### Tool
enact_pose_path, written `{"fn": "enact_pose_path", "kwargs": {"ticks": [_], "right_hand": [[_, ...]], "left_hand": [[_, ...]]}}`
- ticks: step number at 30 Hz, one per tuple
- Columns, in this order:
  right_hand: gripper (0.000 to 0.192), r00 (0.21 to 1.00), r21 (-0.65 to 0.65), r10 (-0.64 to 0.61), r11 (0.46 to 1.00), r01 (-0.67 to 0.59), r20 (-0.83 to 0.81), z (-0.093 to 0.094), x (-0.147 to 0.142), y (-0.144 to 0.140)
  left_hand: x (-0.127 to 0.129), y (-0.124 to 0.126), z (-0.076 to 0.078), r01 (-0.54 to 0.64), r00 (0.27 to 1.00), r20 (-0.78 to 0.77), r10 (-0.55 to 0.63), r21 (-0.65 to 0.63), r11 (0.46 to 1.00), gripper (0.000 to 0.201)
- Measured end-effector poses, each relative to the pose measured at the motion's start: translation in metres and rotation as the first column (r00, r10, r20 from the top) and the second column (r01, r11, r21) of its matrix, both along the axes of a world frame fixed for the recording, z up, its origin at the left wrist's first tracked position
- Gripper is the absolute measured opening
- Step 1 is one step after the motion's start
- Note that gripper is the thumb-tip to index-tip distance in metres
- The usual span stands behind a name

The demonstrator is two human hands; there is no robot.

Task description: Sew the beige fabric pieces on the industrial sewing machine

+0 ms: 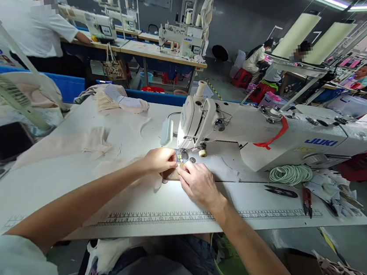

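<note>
Both my hands are close together at the needle area of a white sewing machine (256, 140). My left hand (160, 160) has its fingers pinched at a small piece of pale fabric (155, 181), just left of the presser foot (182, 155). Right in front of the foot, my right hand (198, 180) holds its thumb and fingertips together on the same spot. The bit between the fingertips is small and partly hidden. Beneath the hands lies a brown plate (171, 174) on the table. The machine's lamp lights this area brightly.
Pale fabric pieces (81, 142) lie on the left, with a fabric bundle (121, 99) behind. Green cord (290, 174), black scissors (280, 191), red-handled snips (306, 203) and scraps (332, 191) sit at right. A green fan (13, 99) and phone (10, 142) stand far left. Other people work beyond.
</note>
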State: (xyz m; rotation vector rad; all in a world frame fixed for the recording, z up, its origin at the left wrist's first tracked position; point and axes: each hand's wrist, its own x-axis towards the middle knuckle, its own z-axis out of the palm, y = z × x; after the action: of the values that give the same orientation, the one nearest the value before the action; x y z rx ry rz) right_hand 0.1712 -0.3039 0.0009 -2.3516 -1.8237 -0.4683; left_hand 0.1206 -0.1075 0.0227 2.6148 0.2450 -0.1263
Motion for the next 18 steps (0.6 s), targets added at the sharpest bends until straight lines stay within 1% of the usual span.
{"fn": "enact_pose_path", "kwargs": {"ticks": [2,4,6,7,9,11,13,16,18], "right_hand": [[0.026,1.0,-0.007,-0.002,1.0,0.002,0.013,0.0,-0.001,0.002],[0.024,1.0,-0.006,0.001,1.0,-0.001,0.02,0.0,-0.002,0.003],[0.024,1.0,-0.002,0.009,1.0,-0.009,0.024,0.0,-0.002,0.003],[0.023,1.0,0.0,0.011,1.0,-0.011,0.027,0.0,-0.002,0.003],[0.023,0.999,0.004,0.012,1.0,-0.012,0.03,-0.001,-0.001,0.004],[0.023,1.0,0.008,0.009,1.0,-0.009,0.029,-0.001,-0.002,0.003],[0.022,1.0,0.01,0.004,1.0,-0.004,0.02,-0.001,-0.002,0.003],[0.022,1.0,0.028,-0.007,1.0,0.007,-0.003,0.0,0.0,0.002],[0.025,0.999,0.054,-0.035,0.998,0.036,-0.022,0.001,0.005,0.001]], "left_hand": [[-0.006,-0.001,0.002,0.035,0.991,0.124,-0.054,0.155,0.987,0.012],[-0.017,-0.004,-0.002,0.098,0.944,0.28,-0.176,0.271,0.958,0.015],[-0.03,-0.009,-0.01,0.195,0.85,0.409,-0.333,0.341,0.919,0.018],[-0.036,-0.011,-0.015,0.238,0.797,0.451,-0.402,0.376,0.895,0.02],[-0.047,-0.015,-0.025,0.268,0.726,0.488,-0.484,0.448,0.853,0.022],[-0.054,-0.017,-0.033,0.251,0.71,0.485,-0.51,0.503,0.827,0.023],[-0.056,-0.018,-0.037,0.24,0.718,0.464,-0.518,0.534,0.81,0.023],[-0.054,-0.017,-0.038,0.249,0.735,0.414,-0.537,0.572,0.782,0.023],[-0.05,-0.017,-0.038,0.24,0.751,0.389,-0.534,0.593,0.769,0.024]]}}
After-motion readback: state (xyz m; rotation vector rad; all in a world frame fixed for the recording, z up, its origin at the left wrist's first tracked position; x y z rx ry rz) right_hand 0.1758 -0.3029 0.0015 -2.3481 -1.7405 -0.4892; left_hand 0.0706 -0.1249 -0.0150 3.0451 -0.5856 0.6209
